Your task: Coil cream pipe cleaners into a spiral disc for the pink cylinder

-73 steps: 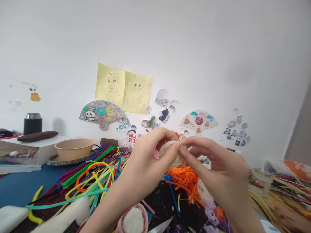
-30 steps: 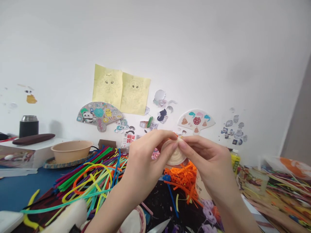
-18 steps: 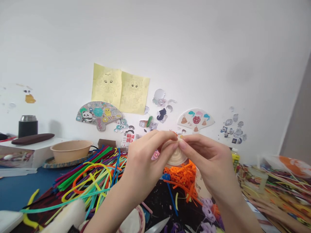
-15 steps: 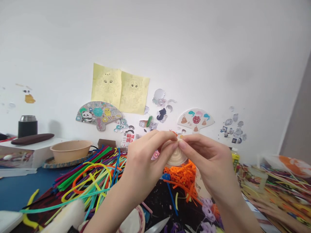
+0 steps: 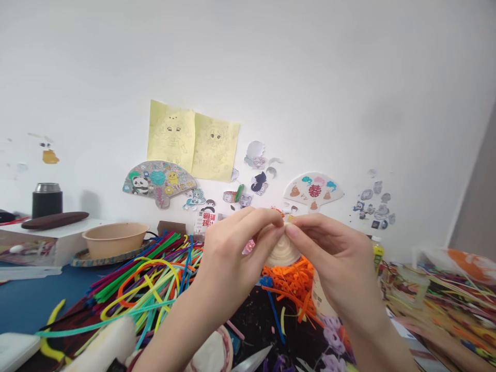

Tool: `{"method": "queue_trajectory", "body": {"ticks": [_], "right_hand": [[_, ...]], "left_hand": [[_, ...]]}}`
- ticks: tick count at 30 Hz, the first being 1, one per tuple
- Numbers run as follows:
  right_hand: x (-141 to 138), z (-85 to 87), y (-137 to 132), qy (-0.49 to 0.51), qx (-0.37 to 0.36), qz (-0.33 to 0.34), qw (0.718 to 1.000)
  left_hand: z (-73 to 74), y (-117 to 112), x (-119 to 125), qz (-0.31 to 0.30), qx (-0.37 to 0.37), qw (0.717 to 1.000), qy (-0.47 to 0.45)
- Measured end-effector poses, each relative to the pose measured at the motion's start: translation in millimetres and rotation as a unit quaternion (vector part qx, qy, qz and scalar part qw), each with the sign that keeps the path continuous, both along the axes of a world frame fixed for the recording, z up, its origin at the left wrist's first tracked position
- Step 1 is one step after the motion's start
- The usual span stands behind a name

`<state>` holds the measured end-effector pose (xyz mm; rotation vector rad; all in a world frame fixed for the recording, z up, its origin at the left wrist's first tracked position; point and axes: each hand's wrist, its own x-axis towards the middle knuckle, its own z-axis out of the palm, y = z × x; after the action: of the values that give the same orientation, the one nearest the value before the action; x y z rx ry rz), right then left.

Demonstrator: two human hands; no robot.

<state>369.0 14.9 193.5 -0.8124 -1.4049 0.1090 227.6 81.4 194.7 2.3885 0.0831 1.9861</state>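
Note:
A small cream-coloured piece (image 5: 284,252), ringed with ridges and flaring downward like a cone or shell, hangs between my hands. My left hand (image 5: 230,253) pinches its top edge between thumb and fingers. From the other side my right hand (image 5: 341,253) grips the same top edge, the two thumbs almost touching. The fingers hide the upper tip, so its exact kind is unclear. Just below and behind it lies a heap of orange pipe-cleaner pieces (image 5: 292,284).
Many coloured pipe cleaners (image 5: 155,289) spread at the left, beside a tan bowl (image 5: 114,240) and a black flask (image 5: 47,201). Pointed metal blades (image 5: 253,359) lie near the front edge. Lilac fuzzy pieces (image 5: 332,336) sit under my right wrist; a yellow bottle (image 5: 377,250) stands beyond.
Both hands keep the same pinch on the cream piece, which looks slightly turned or tilted. The background has shifted slightly right with the camera.

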Motion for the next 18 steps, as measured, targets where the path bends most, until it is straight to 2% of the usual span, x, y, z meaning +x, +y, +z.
{"method": "queue_trajectory", "body": {"ticks": [18], "right_hand": [[-1.9, -0.8, 0.2, -0.009, 0.002, -0.023, 1.0]], "left_hand": [[-0.5, 2.9, -0.9, -0.013, -0.026, 1.0, 0.013]]}}
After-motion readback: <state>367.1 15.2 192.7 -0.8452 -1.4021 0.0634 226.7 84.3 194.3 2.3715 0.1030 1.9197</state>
